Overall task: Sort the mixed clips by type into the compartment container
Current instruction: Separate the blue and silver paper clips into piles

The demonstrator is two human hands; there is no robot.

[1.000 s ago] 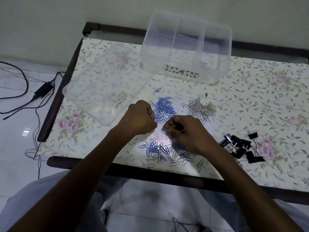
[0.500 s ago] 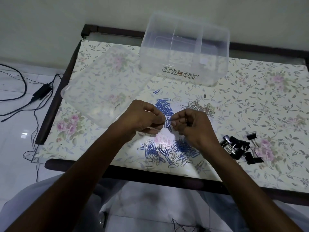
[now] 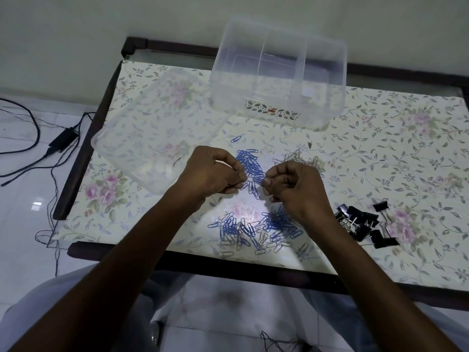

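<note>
My left hand (image 3: 212, 171) and my right hand (image 3: 291, 184) are held close together above the table, fingers pinched on linked paper clips (image 3: 252, 185) that hang between them. Behind them lies a pile of blue paper clips (image 3: 247, 158), and to its right a pile of silver paper clips (image 3: 308, 161), partly hidden by my right hand. A mixed heap of blue and silver paper clips (image 3: 256, 229) lies near the front edge. Black binder clips (image 3: 365, 224) sit in a group at the right. The clear compartment container (image 3: 279, 80) stands at the back.
A clear plastic lid (image 3: 152, 128) rests on the left part of the floral table (image 3: 406, 153). One stray blue clip (image 3: 236, 138) lies in front of the container. A power adapter and cables (image 3: 61, 141) lie on the floor at the left.
Both hands rose from the mixed heap and came together. My left fist uncurled to pinch the clips that my right hand lifted.
</note>
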